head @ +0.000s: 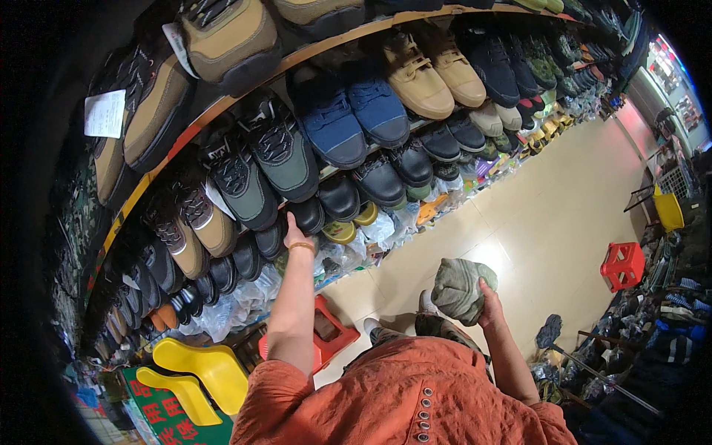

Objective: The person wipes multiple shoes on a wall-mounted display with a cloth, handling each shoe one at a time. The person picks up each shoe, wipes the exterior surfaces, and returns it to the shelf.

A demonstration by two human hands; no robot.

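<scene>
My left hand (293, 235) reaches to the lower shelf, its thumb up against a black leather shoe (307, 216). The other fingers are hidden, so whether they grip the shoe cannot be seen. A dark shoe (271, 242) stands just left of that hand. In my right hand (490, 305) is a bunched, folded grey-green cloth (460, 286), held by its right edge over the tiled floor. Above my left hand, grey-green lace-up shoes (286, 167) sit on the shelf, with blue canvas shoes (334, 130) to their right.
Tan canvas shoes (423, 83) and several other pairs fill the curved shelves. Clear plastic bags (370, 231) hang below them. A red plastic stool (334, 334) stands near my feet, another red stool (623, 266) at right. Yellow chair seats (208, 370) are lower left; a mop (549, 332) lies right.
</scene>
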